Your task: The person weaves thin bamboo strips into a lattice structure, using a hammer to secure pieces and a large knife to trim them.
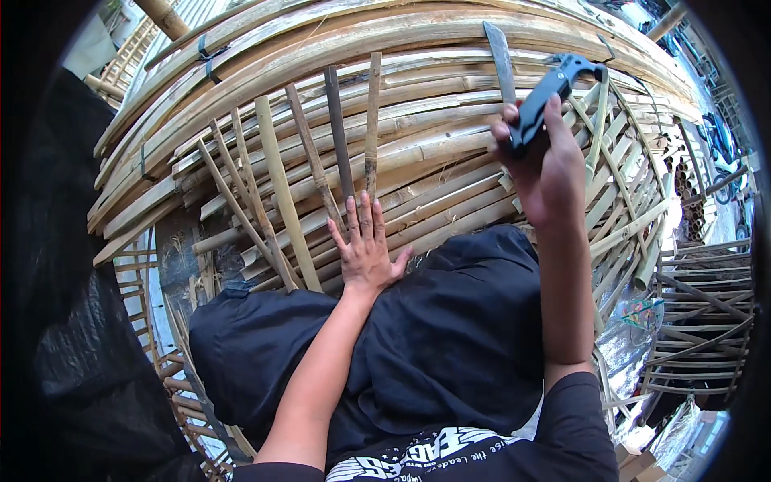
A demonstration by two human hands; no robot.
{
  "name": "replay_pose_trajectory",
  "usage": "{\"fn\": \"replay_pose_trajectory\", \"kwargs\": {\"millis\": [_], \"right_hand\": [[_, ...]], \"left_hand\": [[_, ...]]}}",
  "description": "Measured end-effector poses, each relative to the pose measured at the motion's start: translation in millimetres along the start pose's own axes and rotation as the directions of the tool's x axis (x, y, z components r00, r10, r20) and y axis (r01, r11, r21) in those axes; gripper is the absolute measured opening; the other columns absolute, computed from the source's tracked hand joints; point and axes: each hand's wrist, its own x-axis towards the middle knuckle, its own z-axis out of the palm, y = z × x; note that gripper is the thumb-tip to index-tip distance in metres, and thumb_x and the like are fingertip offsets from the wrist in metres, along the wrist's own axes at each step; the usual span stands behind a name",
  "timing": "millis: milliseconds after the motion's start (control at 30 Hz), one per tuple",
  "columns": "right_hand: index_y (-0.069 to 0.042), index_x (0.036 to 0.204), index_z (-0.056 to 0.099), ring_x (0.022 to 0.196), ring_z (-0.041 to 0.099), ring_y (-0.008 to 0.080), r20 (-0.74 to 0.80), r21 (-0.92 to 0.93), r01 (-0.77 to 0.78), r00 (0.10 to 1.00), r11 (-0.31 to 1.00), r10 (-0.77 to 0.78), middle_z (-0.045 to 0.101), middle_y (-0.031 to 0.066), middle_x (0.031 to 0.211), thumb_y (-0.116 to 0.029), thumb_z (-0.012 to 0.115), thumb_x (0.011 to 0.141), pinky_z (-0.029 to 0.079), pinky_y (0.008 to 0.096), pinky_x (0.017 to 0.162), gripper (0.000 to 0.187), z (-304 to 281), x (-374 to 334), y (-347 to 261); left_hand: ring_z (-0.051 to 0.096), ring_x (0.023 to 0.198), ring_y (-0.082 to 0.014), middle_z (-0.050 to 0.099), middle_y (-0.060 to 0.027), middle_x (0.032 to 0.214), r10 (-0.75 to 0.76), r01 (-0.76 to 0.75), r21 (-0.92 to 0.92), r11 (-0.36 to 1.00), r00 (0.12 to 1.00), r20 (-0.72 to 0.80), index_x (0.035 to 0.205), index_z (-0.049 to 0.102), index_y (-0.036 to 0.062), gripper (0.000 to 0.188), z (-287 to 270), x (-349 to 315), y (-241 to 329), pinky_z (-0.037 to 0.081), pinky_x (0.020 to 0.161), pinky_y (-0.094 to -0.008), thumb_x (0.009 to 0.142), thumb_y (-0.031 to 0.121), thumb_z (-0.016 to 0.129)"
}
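My right hand [546,161] is raised at the right, closed around a small black hammer-headed multi-tool [543,96] with its head pointing up and away from me. Just left of that tool a grey blade [500,58] rises behind my fingers. Its lower end is hidden, so I cannot tell if it lies on the pile or is in my grip. My left hand [366,253] lies flat with fingers spread in front of my lap. Its fingertips touch the near ends of a dark slat [338,128] and a brown bamboo slat [373,120].
Several more upright-leaning slats, one a pale green bamboo strip [281,185], stand left of my hand. Long split bamboo poles [385,32] are stacked beyond, tied in bundles. At the right is a woven bamboo lattice [618,177]. Black plastic sheeting [88,321] hangs at the left.
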Motion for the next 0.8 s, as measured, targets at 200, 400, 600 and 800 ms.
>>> {"fn": "replay_pose_trajectory", "kwargs": {"millis": [200,400,600,800], "right_hand": [[-0.006,0.104,0.047,0.057,0.041,0.0094,-0.053,-0.015,-0.206,0.977,0.978,0.205,0.046,0.0005,0.077,-0.041,0.036,0.103,0.034,0.0255,0.052,0.037,-22,-31,34],[-0.004,0.105,0.046,0.057,0.043,0.0082,-0.102,-0.191,-0.363,0.931,0.912,0.350,0.048,0.0005,0.077,-0.040,0.039,0.103,0.034,0.0229,0.049,0.037,-42,-23,54],[-0.002,0.107,0.048,0.056,0.041,0.0072,-0.042,-0.319,-0.317,0.946,0.893,0.321,0.048,0.0001,0.076,-0.040,0.039,0.103,0.031,0.0211,0.049,0.039,-43,-22,54],[-0.004,0.101,0.049,0.054,0.042,0.0070,-0.042,-0.372,-0.303,0.950,0.878,0.310,0.048,0.0003,0.073,-0.037,0.039,0.103,0.030,0.0210,0.047,0.035,-46,-20,59]], "left_hand": [[0.004,0.147,-0.0356,0.008,-0.0169,0.159,0.011,-0.011,0.008,1.000,1.000,-0.028,0.151,0.012,0.0002,0.109,2,0,-1,0.002,0.112,-0.0637,0.077,0.069,0.052],[0.004,0.147,-0.0353,0.008,-0.0168,0.159,0.004,-0.004,0.000,1.000,1.000,-0.025,0.151,0.012,0.0002,0.110,3,-2,-1,0.002,0.112,-0.0640,0.076,0.070,0.052],[0.004,0.147,-0.0352,0.008,-0.0168,0.159,0.002,-0.002,-0.002,1.000,1.000,-0.016,0.151,0.012,0.0004,0.110,1,-1,-1,0.002,0.112,-0.0640,0.076,0.071,0.052],[0.005,0.147,-0.0354,0.008,-0.0169,0.159,-0.001,0.001,0.001,1.000,0.999,-0.033,0.151,0.013,0.0008,0.109,2,-3,-3,0.003,0.112,-0.0642,0.076,0.071,0.051]]}}
